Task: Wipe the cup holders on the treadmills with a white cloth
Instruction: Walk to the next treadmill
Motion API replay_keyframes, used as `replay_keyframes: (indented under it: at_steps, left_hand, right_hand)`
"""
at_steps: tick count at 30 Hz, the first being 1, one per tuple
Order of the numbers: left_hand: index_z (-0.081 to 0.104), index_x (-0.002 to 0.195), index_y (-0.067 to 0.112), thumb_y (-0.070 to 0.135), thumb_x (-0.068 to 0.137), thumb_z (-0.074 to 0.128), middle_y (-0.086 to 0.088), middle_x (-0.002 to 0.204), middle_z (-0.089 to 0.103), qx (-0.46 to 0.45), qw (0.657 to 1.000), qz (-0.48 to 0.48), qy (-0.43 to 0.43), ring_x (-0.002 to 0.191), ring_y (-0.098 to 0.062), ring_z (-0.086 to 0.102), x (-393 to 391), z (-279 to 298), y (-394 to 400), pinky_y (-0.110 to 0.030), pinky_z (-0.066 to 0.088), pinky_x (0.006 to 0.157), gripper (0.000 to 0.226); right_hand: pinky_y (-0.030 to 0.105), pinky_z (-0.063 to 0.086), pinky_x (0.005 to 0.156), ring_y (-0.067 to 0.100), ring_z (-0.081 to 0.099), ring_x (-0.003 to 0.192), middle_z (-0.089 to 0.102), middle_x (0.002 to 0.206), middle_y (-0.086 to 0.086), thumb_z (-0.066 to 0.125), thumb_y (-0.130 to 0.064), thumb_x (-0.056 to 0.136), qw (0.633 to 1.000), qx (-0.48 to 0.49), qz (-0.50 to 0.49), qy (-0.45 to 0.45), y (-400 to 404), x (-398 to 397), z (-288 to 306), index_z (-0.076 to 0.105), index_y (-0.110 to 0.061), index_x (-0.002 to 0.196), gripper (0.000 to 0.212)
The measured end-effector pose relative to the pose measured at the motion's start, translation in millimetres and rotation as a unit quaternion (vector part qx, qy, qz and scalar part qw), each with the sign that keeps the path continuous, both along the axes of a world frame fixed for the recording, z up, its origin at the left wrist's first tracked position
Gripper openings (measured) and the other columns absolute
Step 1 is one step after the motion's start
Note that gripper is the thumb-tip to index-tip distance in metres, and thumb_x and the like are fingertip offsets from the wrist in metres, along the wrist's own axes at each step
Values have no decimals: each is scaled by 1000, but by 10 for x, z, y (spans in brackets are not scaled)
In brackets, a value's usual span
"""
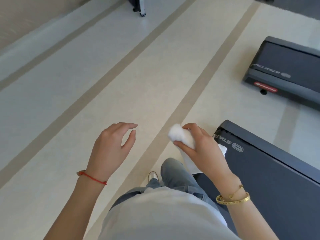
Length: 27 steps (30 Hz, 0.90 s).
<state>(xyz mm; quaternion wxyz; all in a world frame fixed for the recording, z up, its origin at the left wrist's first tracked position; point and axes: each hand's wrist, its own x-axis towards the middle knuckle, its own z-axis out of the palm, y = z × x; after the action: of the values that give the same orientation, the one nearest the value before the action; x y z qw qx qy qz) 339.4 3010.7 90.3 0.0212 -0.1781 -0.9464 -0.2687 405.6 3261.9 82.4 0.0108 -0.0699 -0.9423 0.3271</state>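
Observation:
My right hand (202,146) grips a bunched white cloth (181,135) in front of my body, with a tail of the cloth hanging below the palm. My left hand (112,146) hovers beside it, fingers relaxed and holding nothing. The rear end of a dark treadmill deck (270,170) lies on the floor just right of my right hand. A second treadmill deck (287,66) lies further away at the right. No cup holder is in view.
Pale floor with beige stripes (204,80) stretches ahead and to the left. The wheeled base of another machine (138,6) stands at the top edge. My legs in jeans and one shoe (153,176) are below my hands.

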Motion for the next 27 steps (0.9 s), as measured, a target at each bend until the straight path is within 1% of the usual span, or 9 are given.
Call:
replay_keyframes:
  at_steps: [3,6,10,12,15,18,20,22,27]
  left_hand:
    - [71,112,18,22,98,57,7,109,72,2,999,-51,-13,104,-13,65,-496,-29,163,-27,50,88,21]
    - [71,111,18,28,96,52,8,109,71,10,995,-94,-23,103,-12,65,-990,-64,411,-30,51,88,27]
    - [72,111,17,26,95,53,8,109,71,19,989,-145,-19,103,-12,65,-1698,-126,886,-30,51,88,26]
    - [72,111,16,27,96,53,8,109,71,27,984,-175,-15,103,-13,65,-2063,-132,1216,-31,52,88,27]
    - [71,111,17,28,96,52,9,109,71,33,975,-220,-11,103,-12,65,-2589,-113,1797,-31,52,88,27]
    - [71,112,17,28,96,52,8,109,71,42,964,-261,-4,104,-12,65,-3106,-72,2437,-28,50,90,27]
    - [71,112,17,28,97,52,8,109,71,46,956,-289,0,104,-12,65,-3410,-46,2836,-29,50,90,27]
    - [71,111,17,28,97,52,8,109,71,44,948,-317,1,104,-12,65,-3678,-33,3191,-30,51,91,27]
    - [71,111,17,30,97,51,9,109,71,31,924,-380,-22,104,-11,64,-4317,-25,3945,-31,51,90,28]
  right_hand:
    - [31,45,68,18,58,88,62,103,-3,65,-52,84,999,-4,-53,-7,95,-265,-23,52,-21,118,48]
    - [30,43,67,14,53,85,60,102,-6,66,-52,84,995,-6,-99,-17,238,-560,-50,52,-21,118,48]
    - [28,40,65,13,51,83,55,95,-10,65,-53,85,988,-6,-151,-19,561,-1022,-95,52,-21,118,48]
    - [28,39,65,12,49,82,52,94,-11,64,-54,85,984,-5,-180,-16,790,-1266,-100,51,-21,118,48]
    - [28,39,67,14,51,84,54,95,-10,64,-55,84,974,1,-224,-15,1203,-1609,-76,51,-22,118,48]
    - [25,32,66,15,53,84,54,93,-9,64,-53,85,965,13,-262,-14,1673,-1946,-7,52,-21,117,48]
    - [23,27,65,13,48,82,52,93,-11,64,-53,85,956,16,-292,-11,1977,-2157,40,52,-21,117,47]
    - [23,27,66,10,45,82,50,95,-12,64,-53,85,949,11,-316,-8,2246,-2354,71,52,-21,118,47]
    - [23,28,68,9,44,85,51,97,-12,65,-50,86,928,-13,-371,-20,2822,-2838,94,51,-22,118,45]
